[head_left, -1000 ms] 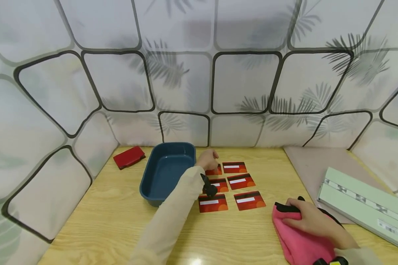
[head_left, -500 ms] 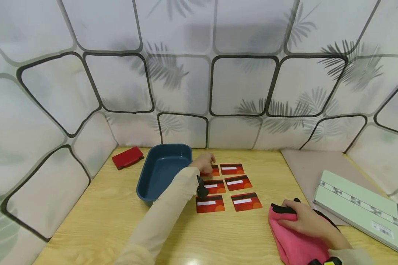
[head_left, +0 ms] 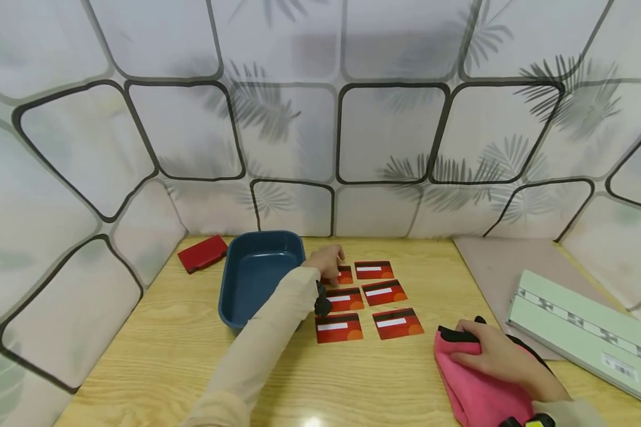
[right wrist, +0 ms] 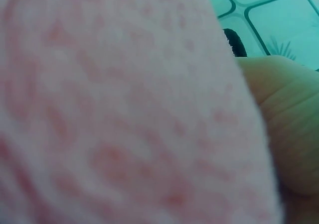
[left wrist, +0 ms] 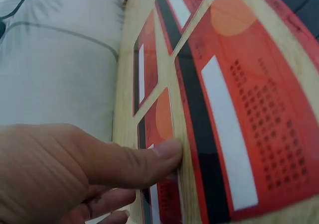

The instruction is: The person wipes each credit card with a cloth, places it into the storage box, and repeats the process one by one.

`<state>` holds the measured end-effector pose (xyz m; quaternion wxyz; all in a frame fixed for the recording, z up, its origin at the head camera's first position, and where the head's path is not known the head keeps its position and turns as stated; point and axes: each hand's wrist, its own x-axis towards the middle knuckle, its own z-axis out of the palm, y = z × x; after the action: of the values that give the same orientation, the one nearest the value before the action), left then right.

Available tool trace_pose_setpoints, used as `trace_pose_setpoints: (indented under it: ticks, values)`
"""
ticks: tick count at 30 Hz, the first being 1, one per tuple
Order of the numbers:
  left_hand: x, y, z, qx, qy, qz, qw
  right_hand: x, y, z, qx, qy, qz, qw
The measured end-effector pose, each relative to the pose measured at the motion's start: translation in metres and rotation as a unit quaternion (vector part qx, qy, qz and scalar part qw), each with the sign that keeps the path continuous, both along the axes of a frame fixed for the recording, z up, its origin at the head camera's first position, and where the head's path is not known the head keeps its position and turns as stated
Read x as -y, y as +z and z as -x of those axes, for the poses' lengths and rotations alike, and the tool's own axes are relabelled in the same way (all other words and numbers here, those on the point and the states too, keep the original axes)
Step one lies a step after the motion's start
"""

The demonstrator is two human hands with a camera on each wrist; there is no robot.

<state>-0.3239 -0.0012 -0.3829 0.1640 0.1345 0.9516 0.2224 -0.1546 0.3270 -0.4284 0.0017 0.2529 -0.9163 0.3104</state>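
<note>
My left hand [head_left: 324,262] is over the far-left red card [head_left: 345,274] of two columns of cards on the table. In the left wrist view its thumb [left wrist: 167,152] lies at that card's near edge, with the other fingers bent on the far side, partly hidden. Nearer me in the same column lie a middle card [head_left: 347,299] and a front card [head_left: 339,328]. The right column holds a far card [head_left: 374,270], a middle card [head_left: 384,292] and a front card [head_left: 397,324]. My right hand [head_left: 494,353] grips a pink fleecy pouch [head_left: 472,385] by its black-trimmed top.
A blue plastic tub [head_left: 256,279] stands just left of my left hand, under my forearm's line. Beyond it lies a red wallet-like case [head_left: 203,254]. At the right, a pale green box [head_left: 582,332] rests partly on a greyish-pink board [head_left: 502,267]. A patterned curtain [head_left: 299,130] closes the back.
My left hand stays at the far-left card; its thumb has come down to the near edge. My right hand keeps hold of the pink pouch. The head view has shifted slightly.
</note>
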Motion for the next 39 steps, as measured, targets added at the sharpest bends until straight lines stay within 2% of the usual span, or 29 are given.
trace_pose_setpoints:
  ticks: [2,6,8,9,12,15,16,19,22,31,34,37,39]
  values:
    - [0.001,0.0,0.002,0.003,0.01,0.006,0.9999,0.0,0.0,0.001,-0.003,0.003,0.001,1.0]
    - [0.002,-0.001,0.009,0.017,-0.009,0.028,0.9994,0.001,0.0,0.0,-0.014,0.001,-0.002,0.9999]
    - [0.002,-0.004,0.015,0.021,-0.016,0.049,0.9985,0.001,0.001,0.0,-0.015,-0.001,-0.003,0.9999]
    - [0.004,-0.012,0.024,0.009,-0.021,0.063,0.9977,0.002,0.001,0.001,-0.013,-0.001,-0.003,0.9999]
    - [0.006,-0.015,0.028,-0.001,-0.009,0.099,0.995,0.003,0.001,0.001,-0.004,-0.001,-0.002,1.0]
    - [0.006,-0.012,0.024,-0.01,-0.001,0.115,0.9934,0.004,0.001,0.001,-0.003,-0.002,-0.003,1.0]
    - [0.004,-0.003,0.015,-0.004,0.002,0.118,0.993,0.005,0.001,0.001,-0.002,-0.003,-0.003,1.0]
    - [0.003,-0.001,0.01,-0.004,-0.012,0.121,0.9925,0.004,0.001,0.001,0.003,-0.006,-0.008,0.9999]
    - [0.002,-0.002,0.01,0.0,-0.017,0.131,0.9913,0.002,0.001,0.001,0.01,-0.008,-0.009,0.9999]
    - [0.004,0.002,0.013,0.006,0.02,0.129,0.9914,0.004,0.0,0.004,0.002,0.001,0.005,1.0]
    - [0.004,0.003,0.014,0.001,0.012,0.141,0.9899,0.003,-0.002,0.003,-0.009,0.004,0.007,0.9999]
    - [0.005,0.004,0.013,-0.009,-0.01,0.149,0.9887,0.001,-0.002,0.003,-0.011,0.005,0.007,0.9999]
    - [0.005,0.005,0.013,-0.011,-0.018,0.139,0.9901,0.0,-0.002,0.003,-0.008,0.006,0.006,0.9999]
